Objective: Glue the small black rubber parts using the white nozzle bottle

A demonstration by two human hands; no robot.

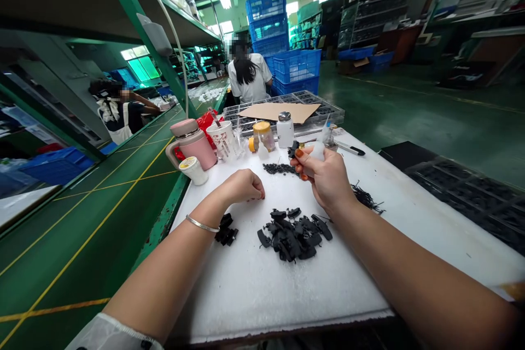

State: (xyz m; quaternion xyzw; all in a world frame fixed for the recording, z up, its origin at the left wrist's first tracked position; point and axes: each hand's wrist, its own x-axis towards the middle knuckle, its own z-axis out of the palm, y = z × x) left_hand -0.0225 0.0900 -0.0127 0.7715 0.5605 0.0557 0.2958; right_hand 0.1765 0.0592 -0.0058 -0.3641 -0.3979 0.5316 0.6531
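Observation:
My right hand (328,175) is raised over the white work surface (246,290), its thumb and fingers pinching a small black plastic part (293,149). A whitish translucent thing (318,150) shows behind the thumb; whether the hand holds it too I cannot tell. My left hand (244,186) is low over the surface with curled fingers; anything between the fingertips is hidden. Between the forearms lies a pile of black plastic parts (291,238). A smaller cluster of black parts (226,231) is beside my left wrist. Tiny black pieces (281,168) lie beyond the hands.
A pink mug (199,147), white cup (221,139), yellow-lidded jar (263,134) and white bottle (285,130) line the far side. Thin black rods (365,198) lie by my right forearm. Cardboard (281,111) covers compartment trays. A green conveyor belt (102,202) runs left; two people sit beyond.

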